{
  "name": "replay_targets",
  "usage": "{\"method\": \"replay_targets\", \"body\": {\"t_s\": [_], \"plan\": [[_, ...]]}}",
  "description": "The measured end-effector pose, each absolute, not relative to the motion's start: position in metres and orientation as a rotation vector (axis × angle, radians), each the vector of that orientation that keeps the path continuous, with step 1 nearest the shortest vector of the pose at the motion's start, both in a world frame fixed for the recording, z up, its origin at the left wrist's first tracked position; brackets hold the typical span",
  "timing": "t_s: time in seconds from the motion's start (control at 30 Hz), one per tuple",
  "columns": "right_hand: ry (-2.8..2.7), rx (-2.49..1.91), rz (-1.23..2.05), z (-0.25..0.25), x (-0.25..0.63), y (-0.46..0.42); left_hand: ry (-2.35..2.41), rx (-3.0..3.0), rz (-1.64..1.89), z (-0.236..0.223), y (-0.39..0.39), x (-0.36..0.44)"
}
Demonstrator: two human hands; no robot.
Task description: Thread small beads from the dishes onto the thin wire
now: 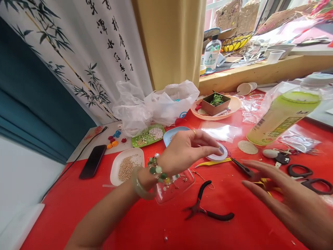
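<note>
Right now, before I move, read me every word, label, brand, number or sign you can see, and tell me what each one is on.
"A": clear bottle by the window.
"水": white bamboo-print curtain; I can't read its other brushed characters with certainty.
Too blurred to read: label print on the big yellow-green bottle.
Too small to read: blue mark on the plastic bag.

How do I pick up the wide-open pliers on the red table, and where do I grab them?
Try both black handles, with the right hand coming from the right: the pliers lie flat, handles spread that way, jaws pointing left.
</note>
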State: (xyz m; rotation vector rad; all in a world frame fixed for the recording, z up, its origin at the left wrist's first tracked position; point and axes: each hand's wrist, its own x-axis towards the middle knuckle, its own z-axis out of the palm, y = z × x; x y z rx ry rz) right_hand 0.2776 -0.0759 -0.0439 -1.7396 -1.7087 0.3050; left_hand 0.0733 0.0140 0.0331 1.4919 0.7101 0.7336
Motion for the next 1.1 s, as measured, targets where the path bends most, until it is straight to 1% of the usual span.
{"method": "replay_targets", "body": {"t_s": [0.07,0.13,0.17,0.2,0.27,0.33,0.4,0.47,0.5,0.57,0.63,0.67,0.7,0.73,0.8,0.87,0.93,1.1], "plan": [[-1.699,-1.517,0.811,-0.018,0.252,-0.066,0.651,1.532,0.733,0.033,0.013,0.083],[-1.655,-1.365,1.042,-0.001,0.236,-0.055,0.654,1.592,0.735,0.031,0.014,0.088],[-1.673,-1.329,1.089,0.004,0.232,-0.049,0.673,1.623,0.737,0.031,0.015,0.087],[-1.704,-1.308,1.084,0.006,0.232,-0.043,0.711,1.663,0.750,0.030,0.017,0.085],[-1.787,-1.360,0.941,0.002,0.240,-0.030,0.830,1.766,0.809,0.028,0.020,0.071],[-1.904,-1.514,0.632,-0.006,0.258,-0.014,0.980,1.919,0.883,0.023,0.021,0.049],[-2.011,-1.682,0.153,-0.014,0.279,0.001,1.101,1.997,0.770,0.016,0.018,0.021],[-2.055,-1.715,-0.018,-0.019,0.294,0.010,1.291,2.058,0.666,0.006,0.011,-0.006],[-2.120,-1.716,-0.160,-0.020,0.297,0.011,1.399,2.111,0.643,0.001,0.007,-0.018],[-2.148,-1.662,-0.368,-0.021,0.290,0.002,1.595,2.218,0.538,-0.010,-0.004,-0.034],[-2.210,-1.542,-0.380,-0.025,0.268,-0.018,1.659,2.280,0.417,-0.020,-0.013,-0.041],[-2.296,-1.425,-0.313,-0.029,0.252,-0.031,1.666,2.289,0.368,-0.025,-0.016,-0.042],[-2.359,-1.207,-0.237,-0.034,0.236,-0.045,1.662,2.286,0.326,-0.030,-0.018,-0.041],[-2.467,-1.022,-0.095,-0.041,0.219,-0.060,1.653,2.271,0.300,-0.034,-0.019,-0.039],[-2.560,-0.906,0.103,-0.057,0.188,-0.087,1.618,2.242,0.275,-0.040,-0.018,-0.034],[-2.602,-0.935,0.207,-0.072,0.165,-0.108,1.564,2.200,0.274,-0.044,-0.015,-0.030],[-2.609,-1.031,0.235,-0.084,0.151,-0.122,1.560,2.105,0.291,-0.046,-0.011,-0.029],[-2.616,-1.022,0.153,-0.098,0.150,-0.133,1.563,1.998,0.362,-0.045,0.000,-0.032]]}}
